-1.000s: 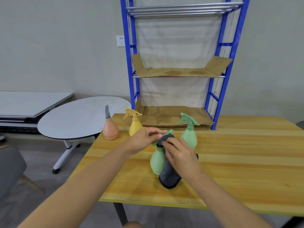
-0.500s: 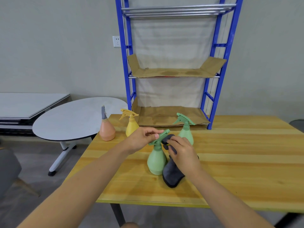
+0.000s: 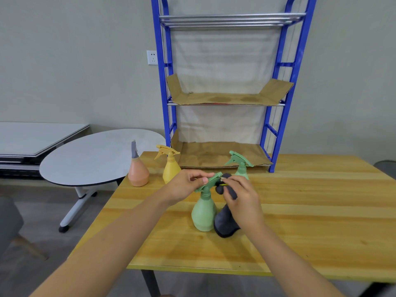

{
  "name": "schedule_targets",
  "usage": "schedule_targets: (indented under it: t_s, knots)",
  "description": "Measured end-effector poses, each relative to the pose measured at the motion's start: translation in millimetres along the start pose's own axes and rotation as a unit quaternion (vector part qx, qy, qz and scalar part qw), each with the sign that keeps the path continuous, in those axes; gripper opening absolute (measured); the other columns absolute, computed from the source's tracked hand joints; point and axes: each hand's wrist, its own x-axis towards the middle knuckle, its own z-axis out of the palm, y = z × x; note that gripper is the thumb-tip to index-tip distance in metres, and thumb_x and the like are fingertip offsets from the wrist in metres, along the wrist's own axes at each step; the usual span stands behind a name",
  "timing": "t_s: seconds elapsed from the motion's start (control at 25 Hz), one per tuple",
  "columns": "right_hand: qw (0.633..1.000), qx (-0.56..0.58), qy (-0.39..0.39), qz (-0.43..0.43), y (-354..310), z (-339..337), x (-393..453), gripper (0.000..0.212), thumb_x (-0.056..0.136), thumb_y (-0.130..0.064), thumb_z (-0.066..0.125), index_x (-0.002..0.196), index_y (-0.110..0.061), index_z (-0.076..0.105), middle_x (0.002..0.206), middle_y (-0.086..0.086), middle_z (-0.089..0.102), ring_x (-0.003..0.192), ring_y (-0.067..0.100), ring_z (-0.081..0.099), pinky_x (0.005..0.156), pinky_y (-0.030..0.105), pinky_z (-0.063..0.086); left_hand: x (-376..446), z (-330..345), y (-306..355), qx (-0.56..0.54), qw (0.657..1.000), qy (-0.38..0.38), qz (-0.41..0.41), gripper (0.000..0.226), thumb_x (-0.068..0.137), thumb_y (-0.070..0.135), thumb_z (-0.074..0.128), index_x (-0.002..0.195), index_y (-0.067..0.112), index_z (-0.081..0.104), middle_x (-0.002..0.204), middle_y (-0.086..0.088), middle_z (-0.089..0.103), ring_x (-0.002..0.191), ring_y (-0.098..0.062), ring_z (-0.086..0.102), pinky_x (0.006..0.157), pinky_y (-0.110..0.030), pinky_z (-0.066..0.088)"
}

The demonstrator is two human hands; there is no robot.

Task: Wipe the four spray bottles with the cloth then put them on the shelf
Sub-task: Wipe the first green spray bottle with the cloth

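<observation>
We see four spray bottles, all standing on the wooden table [image 3: 300,221] and none yet on the blue shelf [image 3: 285,103]. Two are green, one is yellow and one is orange.

The near green bottle [image 3: 203,213] stands upright near the middle of the table. Our left hand [image 3: 184,187] pinches the back of its trigger head with curled fingers. Our right hand [image 3: 242,200] grips the dark grey cloth [image 3: 226,224], its fingers curled round the fabric and pressing a bunched part against the nozzle end of the same head. The rest of the cloth hangs down just beside the bottle on its right, and its lower end touches the table.

The far green bottle [image 3: 241,166] stands behind our right hand, just in front of the shelf's lowest level. The yellow bottle [image 3: 170,166] is to its left, near the shelf's left post, and the orange bottle [image 3: 138,171] stands further left, near the table's far left corner.

The shelf stands at the far edge of the table and has three levels. The two lower ones are lined with cardboard [image 3: 229,97], the top one is bare metal bars. Open tabletop lies to the right and on the near side. Off the table's left edge stands one rounded grey table [image 3: 90,159].
</observation>
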Motion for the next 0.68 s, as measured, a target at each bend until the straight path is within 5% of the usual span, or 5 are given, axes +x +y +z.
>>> schedule_targets:
  t_s: [0.28, 0.52, 0.6, 0.68]
  knots:
    - [0.965, -0.033, -0.111, -0.235, -41, 6, -22, 0.021, 0.09, -0.011, 0.067, 0.111, -0.012, 0.069, 0.108, -0.002, 0.063, 0.086, 0.022, 0.057, 0.077, 0.031, 0.051, -4, 0, 4, 0.022, 1.0, 0.006, 0.006, 0.025, 0.1, 0.021, 0.062, 0.123, 0.022, 0.072, 0.123, 0.014, 0.072, 0.116, -0.004, 0.064, 0.099, -0.024, 0.052]
    - [0.995, -0.034, -0.051, -0.083, -22, -35, 10, 0.028, 0.087, -0.014, 0.071, 0.115, -0.016, 0.071, 0.114, -0.003, 0.062, 0.104, 0.016, 0.06, 0.09, 0.03, 0.052, -35, 5, -23, -0.098, 0.988, 0.103, -0.057, 0.039, 0.095, 0.014, 0.056, 0.131, 0.026, 0.063, 0.124, 0.002, 0.071, 0.121, -0.016, 0.062, 0.101, -0.027, 0.049]
    - [0.995, -0.047, -0.053, -0.073, -20, -42, 30, 0.031, 0.088, -0.015, 0.071, 0.119, -0.017, 0.07, 0.119, -0.004, 0.059, 0.11, 0.016, 0.058, 0.094, 0.029, 0.051, -52, 13, -48, -0.069, 0.992, 0.061, -0.081, 0.067, 0.075, 0.016, 0.058, 0.141, 0.025, 0.054, 0.137, 0.004, 0.061, 0.132, -0.013, 0.051, 0.106, -0.028, 0.041]
    - [0.991, -0.063, -0.082, -0.081, -23, -38, 46, 0.034, 0.089, -0.016, 0.069, 0.124, -0.018, 0.066, 0.122, -0.003, 0.057, 0.114, 0.019, 0.056, 0.096, 0.032, 0.05, -56, 29, -62, 0.028, 0.995, 0.016, -0.091, 0.073, 0.078, 0.028, 0.066, 0.148, 0.025, 0.043, 0.144, 0.01, 0.051, 0.137, -0.007, 0.044, 0.108, -0.027, 0.035]
